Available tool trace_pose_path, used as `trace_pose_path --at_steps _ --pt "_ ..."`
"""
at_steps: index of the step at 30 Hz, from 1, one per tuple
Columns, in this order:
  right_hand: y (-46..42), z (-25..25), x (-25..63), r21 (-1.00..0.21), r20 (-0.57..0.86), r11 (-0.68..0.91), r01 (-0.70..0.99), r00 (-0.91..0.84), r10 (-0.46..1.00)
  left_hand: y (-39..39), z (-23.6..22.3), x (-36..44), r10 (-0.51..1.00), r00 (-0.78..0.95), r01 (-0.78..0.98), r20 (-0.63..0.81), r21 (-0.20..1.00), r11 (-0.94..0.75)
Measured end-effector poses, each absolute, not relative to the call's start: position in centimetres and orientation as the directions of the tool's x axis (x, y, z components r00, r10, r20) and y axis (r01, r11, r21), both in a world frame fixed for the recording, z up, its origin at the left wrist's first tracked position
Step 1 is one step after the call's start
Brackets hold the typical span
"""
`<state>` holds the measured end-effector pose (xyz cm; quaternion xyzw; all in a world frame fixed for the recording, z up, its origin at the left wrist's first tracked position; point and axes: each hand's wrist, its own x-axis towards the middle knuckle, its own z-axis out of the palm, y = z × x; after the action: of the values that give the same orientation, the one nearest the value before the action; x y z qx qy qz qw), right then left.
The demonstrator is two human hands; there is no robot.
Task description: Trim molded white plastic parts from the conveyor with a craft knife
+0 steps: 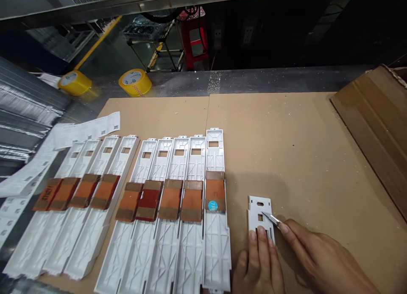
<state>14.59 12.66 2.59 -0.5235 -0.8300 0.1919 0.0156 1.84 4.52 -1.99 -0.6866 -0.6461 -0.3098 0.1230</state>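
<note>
A small white plastic plate [254, 215] with a round-ended slot and a square cut-out lies on the cardboard-covered bench at the lower right. My left hand [262, 264] holds its near end, fingertips pressed on top; the thumb is hidden. In my right hand [313, 247] is a craft knife [272, 219], gripped close to its blade. The blade tip rests at the plate's face, between the slot and the square cut-out. Left of my hands stands a long white plastic strip [218, 243] with an orange and brown block [215, 188] and a blue round sticker.
More long white strips [167, 247] lie in a row to the left, each with an orange-brown block across it. Two yellow tape rolls [135, 82] sit at the back edge. A cardboard box [372, 124] stands at right; printed paper sheets [85, 128] lie at left.
</note>
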Motion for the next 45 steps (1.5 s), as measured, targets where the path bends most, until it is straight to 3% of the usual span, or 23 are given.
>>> trace_pose_path --at_steps 5,8,15,29,45 --pt "12.4 2.3 15.0 -0.362 -0.292 0.236 0.902 -0.35 0.89 4.3 -2.2 1.8 0.816 -0.016 0.961 0.577 0.235 -0.148" --pt "12.4 2.5 14.7 -0.352 -0.221 0.286 0.891 -0.376 0.9 4.3 -2.2 1.8 0.821 -0.017 0.961 0.571 0.235 -0.144" --pt "12.6 3.1 14.0 -0.157 0.046 0.501 0.851 -0.501 0.864 4.3 -2.1 1.9 0.833 -0.037 0.963 0.553 0.242 -0.118" --pt "12.7 3.1 13.6 -0.171 0.055 0.517 0.839 -0.515 0.855 3.7 -2.9 1.8 0.845 -0.017 0.963 0.534 0.237 -0.13" --pt "12.5 2.8 14.1 0.007 0.066 0.565 0.825 -0.564 0.823 3.7 -2.8 2.1 0.843 -0.014 0.962 0.538 0.236 -0.135"
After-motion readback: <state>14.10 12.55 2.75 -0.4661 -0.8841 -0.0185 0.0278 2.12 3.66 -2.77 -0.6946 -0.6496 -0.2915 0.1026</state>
